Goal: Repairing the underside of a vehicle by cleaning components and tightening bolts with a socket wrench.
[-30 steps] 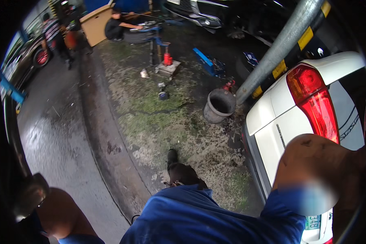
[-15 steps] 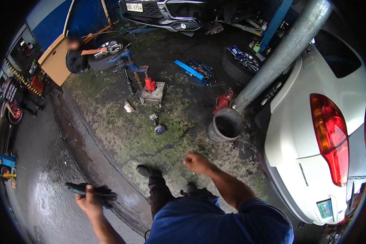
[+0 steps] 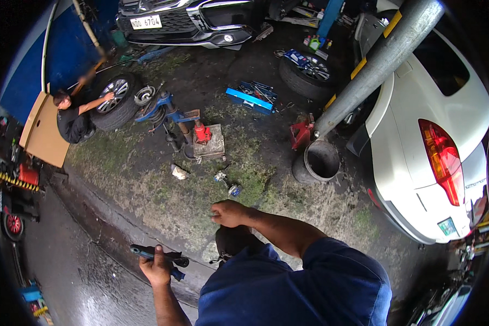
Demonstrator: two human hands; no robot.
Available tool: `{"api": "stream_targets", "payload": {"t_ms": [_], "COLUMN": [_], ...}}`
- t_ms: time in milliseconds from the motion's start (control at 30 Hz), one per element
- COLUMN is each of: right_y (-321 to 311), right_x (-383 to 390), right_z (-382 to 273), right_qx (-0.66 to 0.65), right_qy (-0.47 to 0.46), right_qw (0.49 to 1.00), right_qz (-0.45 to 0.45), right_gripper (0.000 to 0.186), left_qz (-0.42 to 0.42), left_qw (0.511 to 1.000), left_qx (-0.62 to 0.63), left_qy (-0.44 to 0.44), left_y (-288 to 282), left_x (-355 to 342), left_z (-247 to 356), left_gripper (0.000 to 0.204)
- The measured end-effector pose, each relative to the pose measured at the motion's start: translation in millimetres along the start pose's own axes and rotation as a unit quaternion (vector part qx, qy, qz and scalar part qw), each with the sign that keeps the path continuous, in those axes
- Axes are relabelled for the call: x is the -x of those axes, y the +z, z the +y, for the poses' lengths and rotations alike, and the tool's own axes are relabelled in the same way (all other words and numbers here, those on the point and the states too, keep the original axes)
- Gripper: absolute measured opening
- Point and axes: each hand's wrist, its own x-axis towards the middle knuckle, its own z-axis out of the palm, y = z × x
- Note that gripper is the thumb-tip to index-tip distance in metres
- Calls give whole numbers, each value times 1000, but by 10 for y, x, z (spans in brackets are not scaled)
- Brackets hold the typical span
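Note:
Held out over the wet pavement at lower left, my left hand (image 3: 156,267) is closed around a dark, elongated tool (image 3: 163,254) with a bluish-grey end; its exact kind does not show clearly. My right hand (image 3: 229,213) is in front of my body with its fingers curled in, and whatever they may hold is hidden. On the mossy ground beyond it lies a small metal part (image 3: 221,177) with a blue round end (image 3: 234,190). A crumpled pale scrap (image 3: 179,171) rests to the left of that part.
A red bottle jack (image 3: 202,133) stands on a block (image 3: 214,145) beside a blue metal stand (image 3: 168,111). A person (image 3: 73,117) crouches by a wheel (image 3: 117,100). To the right are a bucket (image 3: 316,165), a slanting metal post (image 3: 364,76) and a white car (image 3: 402,163). A blue toolbox (image 3: 250,100) lies ahead.
The view has shifted. My left hand, still holding the dark tool, is closer to my body. My right hand has swung left across my front.

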Motion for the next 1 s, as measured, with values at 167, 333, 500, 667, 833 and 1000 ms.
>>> {"api": "stream_targets", "payload": {"t_ms": [167, 333, 500, 667, 833, 1000], "right_y": [231, 466, 606, 744, 1193, 1555], "right_x": [-962, -2140, -3214, -4212, -5291, -6327], "right_z": [-610, -1176, -1923, -2818, -3238, -3830], "right_qx": [-18, -17, -12, -21, -21, -74], "right_qy": [-31, -71, -213, -289, -256, -237], "right_qw": [992, 974, 958, 914, 926, 926], "right_qz": [-121, -216, -194, -283, -278, -285], "right_gripper": [37, 49, 70, 61, 45, 45], "left_qz": [43, 128, 165, 246, 239, 225], "left_qw": [995, 988, 975, 921, 868, 846], "left_qx": [84, 61, 121, 275, 408, 447], "left_qy": [-5, -61, -87, -125, -153, -182], "left_y": [-274, -832, -1300, -1883, -2559, -3438], "left_x": [-943, -1992, -2821, -3545, -4459, -5473], "left_z": [312, 264, 491, 593, 447, 249], "left_gripper": [23, 27, 29, 31, 33, 29]}}
